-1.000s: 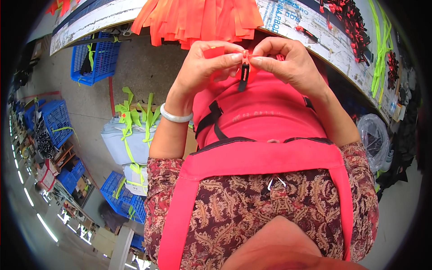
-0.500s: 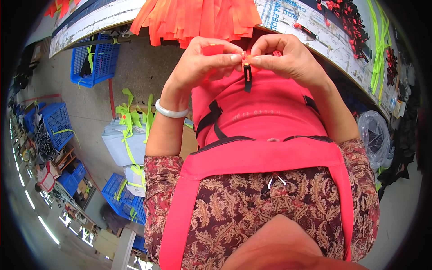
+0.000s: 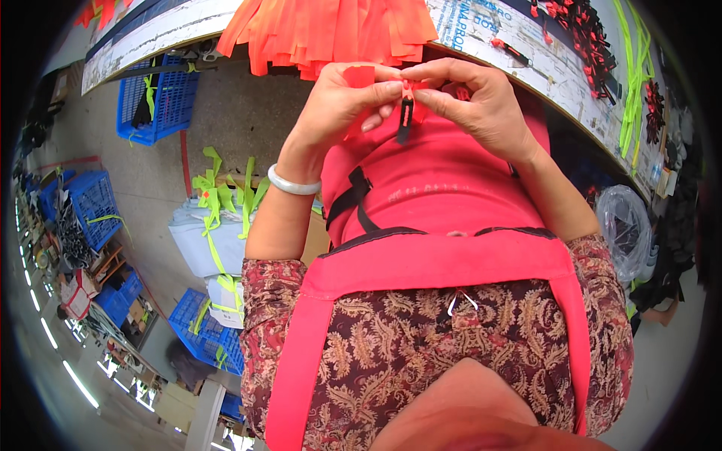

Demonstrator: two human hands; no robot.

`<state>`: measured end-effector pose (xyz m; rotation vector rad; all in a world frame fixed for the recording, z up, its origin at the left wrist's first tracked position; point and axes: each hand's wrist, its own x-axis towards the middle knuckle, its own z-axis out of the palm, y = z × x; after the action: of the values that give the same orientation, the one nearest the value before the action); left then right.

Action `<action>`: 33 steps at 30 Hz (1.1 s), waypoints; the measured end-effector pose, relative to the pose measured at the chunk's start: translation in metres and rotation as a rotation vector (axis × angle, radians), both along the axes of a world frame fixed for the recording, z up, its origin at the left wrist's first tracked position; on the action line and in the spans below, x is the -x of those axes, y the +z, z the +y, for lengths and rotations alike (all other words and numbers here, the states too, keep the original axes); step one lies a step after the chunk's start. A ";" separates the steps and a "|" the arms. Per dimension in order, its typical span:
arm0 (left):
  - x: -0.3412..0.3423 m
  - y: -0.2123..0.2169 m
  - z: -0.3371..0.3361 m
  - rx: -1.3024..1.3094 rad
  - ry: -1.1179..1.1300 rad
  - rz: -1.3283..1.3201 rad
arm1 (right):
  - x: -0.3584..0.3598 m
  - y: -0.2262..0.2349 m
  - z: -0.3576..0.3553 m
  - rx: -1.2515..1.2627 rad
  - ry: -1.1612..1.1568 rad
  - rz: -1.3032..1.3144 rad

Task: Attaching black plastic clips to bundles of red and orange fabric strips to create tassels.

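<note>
Fabric, thin and limp, makes up the red strap piece (image 3: 361,77) pinched between both hands just under the fringe of orange strips (image 3: 331,30) at the tabletop (image 3: 526,45) edge. It looks light and floppy, best taken at its end beside the small black buckle (image 3: 404,120) hanging there. The left hand (image 3: 338,105) and right hand (image 3: 481,105) each pinch it in a tight fingertip grip.
</note>
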<state>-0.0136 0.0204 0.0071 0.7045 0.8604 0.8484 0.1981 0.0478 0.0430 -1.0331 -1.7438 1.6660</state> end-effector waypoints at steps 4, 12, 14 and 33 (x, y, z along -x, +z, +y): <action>-0.009 0.000 -0.004 0.084 0.109 -0.061 | 0.002 -0.004 -0.001 -0.019 -0.073 0.054; -0.006 0.007 -0.002 0.079 0.074 -0.029 | -0.003 0.005 0.003 0.280 -0.063 -0.039; -0.006 0.007 -0.002 0.101 0.078 -0.011 | -0.002 0.006 0.003 0.268 -0.015 -0.064; 0.001 0.003 0.002 -0.043 0.001 0.049 | -0.004 -0.020 0.010 0.220 -0.001 -0.002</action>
<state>-0.0143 0.0227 0.0101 0.7651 0.8888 0.8553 0.2021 0.0573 0.0227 -1.1305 -1.5866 1.8884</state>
